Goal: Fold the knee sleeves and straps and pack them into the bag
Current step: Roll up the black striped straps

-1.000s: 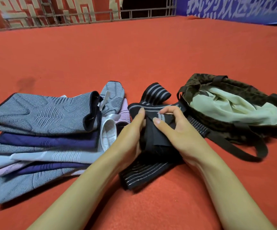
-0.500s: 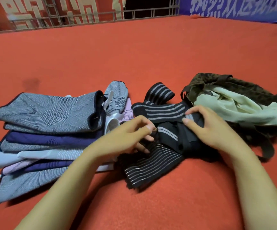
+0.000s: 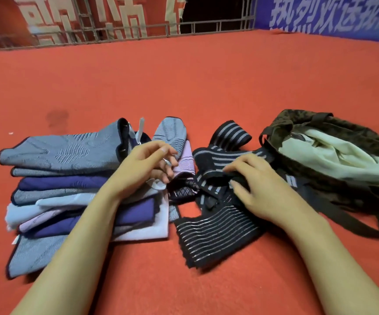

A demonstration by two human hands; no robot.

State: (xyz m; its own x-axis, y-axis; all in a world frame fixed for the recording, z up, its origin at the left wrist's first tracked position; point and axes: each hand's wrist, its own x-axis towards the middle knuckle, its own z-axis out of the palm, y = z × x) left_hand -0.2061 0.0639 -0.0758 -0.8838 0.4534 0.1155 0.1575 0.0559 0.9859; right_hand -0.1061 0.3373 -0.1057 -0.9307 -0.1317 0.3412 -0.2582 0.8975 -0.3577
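A stack of folded knee sleeves (image 3: 59, 155) in grey, navy and lilac lies on the red carpet at the left. Black striped straps (image 3: 215, 235) lie in a loose heap in the middle, one end (image 3: 230, 133) curling up behind. A dark camouflage bag (image 3: 274, 130) with a pale green lining stands open at the right, touching the straps. My left hand (image 3: 143, 169) hovers over the right edge of the sleeve stack, fingers loosely curled, holding nothing. My right hand (image 3: 259, 187) lies on the strap heap, with fingers and thumb curled round a folded black strap.
The bag's dark handle (image 3: 354, 226) loops out over the carpet toward me. Red carpet (image 3: 206, 83) stretches far behind the items. A metal railing (image 3: 138, 32) and banners close off the back.
My left hand has let go of the black strap and moved left over the sleeve stack. My right hand has stayed on the strap bundle, shifting slightly right toward the bag.
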